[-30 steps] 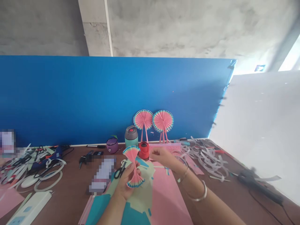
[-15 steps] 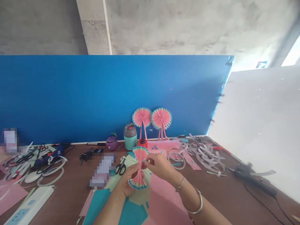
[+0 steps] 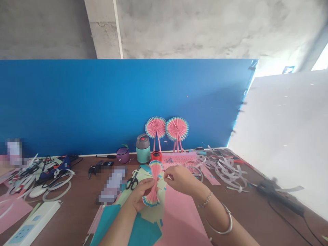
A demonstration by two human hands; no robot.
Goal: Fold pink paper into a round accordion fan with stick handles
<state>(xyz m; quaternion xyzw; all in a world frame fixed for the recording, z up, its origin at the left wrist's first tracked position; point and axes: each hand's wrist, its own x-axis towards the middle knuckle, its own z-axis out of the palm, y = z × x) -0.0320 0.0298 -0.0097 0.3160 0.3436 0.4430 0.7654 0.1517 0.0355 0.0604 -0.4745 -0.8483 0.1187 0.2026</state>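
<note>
A pleated pink paper fan (image 3: 154, 186), with blue and cream bands along both ends, is pinched at its narrow waist by my left hand (image 3: 140, 194). It stands upright, its two ends flaring up and down. Just right of the fan, apart from it, my right hand (image 3: 180, 179) is closed in a pinch; anything between its fingertips is too small to make out. Below the hands lie pink paper (image 3: 181, 215), teal paper (image 3: 143, 230) and pale green paper (image 3: 151, 216). Black-handled scissors (image 3: 132, 183) rest left of the fan.
Two round pink fans (image 3: 176, 128) lean on the blue partition (image 3: 102, 102). A teal flask (image 3: 143, 150), purple pot (image 3: 122, 155) and red tape roll (image 3: 156, 156) stand behind. White strips (image 3: 230, 171) tangle at right, near a black glue-gun-like tool (image 3: 279, 194). A power strip (image 3: 36, 223) lies left.
My right hand has drawn away from the fan to the right. The fan has turned slightly in my left hand and looks narrower.
</note>
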